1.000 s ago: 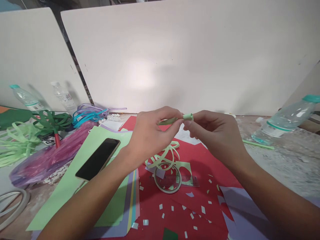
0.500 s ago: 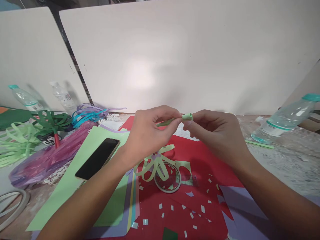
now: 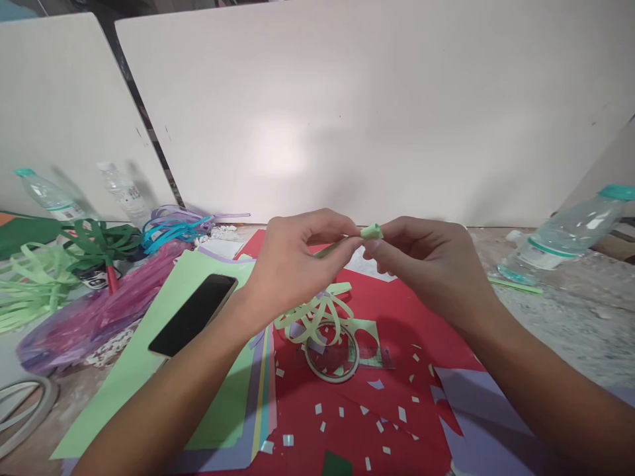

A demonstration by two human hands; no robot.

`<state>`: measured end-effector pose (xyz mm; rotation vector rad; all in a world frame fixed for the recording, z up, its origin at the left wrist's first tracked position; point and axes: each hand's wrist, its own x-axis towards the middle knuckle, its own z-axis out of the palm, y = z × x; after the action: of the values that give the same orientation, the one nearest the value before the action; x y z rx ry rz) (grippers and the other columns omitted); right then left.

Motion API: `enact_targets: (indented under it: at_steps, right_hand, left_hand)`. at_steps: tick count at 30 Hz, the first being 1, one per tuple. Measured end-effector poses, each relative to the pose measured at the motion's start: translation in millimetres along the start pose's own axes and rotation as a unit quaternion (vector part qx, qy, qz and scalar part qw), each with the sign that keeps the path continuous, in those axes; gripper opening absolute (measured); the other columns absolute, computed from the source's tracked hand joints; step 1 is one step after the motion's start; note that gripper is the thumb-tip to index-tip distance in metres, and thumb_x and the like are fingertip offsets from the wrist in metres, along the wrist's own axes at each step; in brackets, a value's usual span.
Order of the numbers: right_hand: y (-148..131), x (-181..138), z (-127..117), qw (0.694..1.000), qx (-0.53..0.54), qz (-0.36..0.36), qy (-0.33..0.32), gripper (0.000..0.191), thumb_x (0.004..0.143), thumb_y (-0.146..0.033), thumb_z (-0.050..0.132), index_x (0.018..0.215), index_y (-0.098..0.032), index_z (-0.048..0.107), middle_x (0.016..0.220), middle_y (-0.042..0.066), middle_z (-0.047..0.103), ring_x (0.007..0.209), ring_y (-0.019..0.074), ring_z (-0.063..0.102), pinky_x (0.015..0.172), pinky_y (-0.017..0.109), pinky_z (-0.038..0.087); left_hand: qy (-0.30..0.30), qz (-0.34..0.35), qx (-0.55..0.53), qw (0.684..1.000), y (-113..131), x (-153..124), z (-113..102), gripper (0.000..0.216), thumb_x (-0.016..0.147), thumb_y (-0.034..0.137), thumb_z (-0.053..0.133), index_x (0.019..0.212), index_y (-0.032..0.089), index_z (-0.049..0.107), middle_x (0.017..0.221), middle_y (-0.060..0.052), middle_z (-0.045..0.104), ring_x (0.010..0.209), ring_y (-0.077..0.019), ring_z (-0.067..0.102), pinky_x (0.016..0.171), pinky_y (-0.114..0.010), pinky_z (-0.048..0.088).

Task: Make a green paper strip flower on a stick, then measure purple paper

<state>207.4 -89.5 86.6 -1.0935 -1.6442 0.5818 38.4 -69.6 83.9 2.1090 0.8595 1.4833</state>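
My left hand (image 3: 302,268) pinches a light green paper strip between thumb and fingertips, above the red sheet. The strip's rolled end (image 3: 371,231) sticks up between my hands, curled into a small tube. My right hand (image 3: 431,264) closes its thumb and forefinger on the near edge of that roll. Below my left hand is a light green looped paper flower (image 3: 320,314), with a bit of purple at its middle. My left wrist and fingers hide how the flower and the strip relate. A tape ring (image 3: 331,378) lies under the flower.
The red sheet (image 3: 357,423) carries paper scraps and a clear ruler (image 3: 381,357). To the left lie a phone (image 3: 193,314) on green paper (image 3: 109,396), a pink plastic bag (image 3: 124,291) and paper pompoms (image 3: 99,241). A bottle (image 3: 565,231) leans at the right; purple paper (image 3: 486,423) lies near my right forearm.
The looped flower has swung up and slightly right, showing its loops from another side. The rolled end has tilted a little; both hands stay almost in place.
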Motion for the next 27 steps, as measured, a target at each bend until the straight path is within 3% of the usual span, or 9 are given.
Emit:
enact_targets:
  at_steps: [8,27]
  right_hand:
    - [0.9,-0.4,0.5,1.0,-0.007,-0.001,0.002,0.01,0.079,-0.026,0.068,0.07,-0.022,0.072,0.059,-0.002,0.064,0.049,0.0084,0.052,0.042,0.02,0.041]
    - [-1.0,0.3,-2.0,1.0,0.009,0.011,-0.016,0.012,0.08,-0.026,0.067,0.069,-0.022,0.071,0.059,-0.002,0.061,0.053,0.0089,0.052,0.047,0.021,0.042]
  left_hand:
    - [0.003,-0.01,-0.001,1.0,0.9,0.1,0.6,0.004,0.078,0.017,0.067,0.081,0.018,0.071,0.079,-0.001,0.073,0.074,-0.0125,0.07,0.076,-0.021,0.06]
    - [-0.001,-0.02,-0.013,1.0,2.1,-0.5,1.3,0.005,0.077,0.018,0.068,0.082,0.017,0.069,0.078,-0.001,0.072,0.072,-0.0137,0.07,0.071,-0.023,0.06]
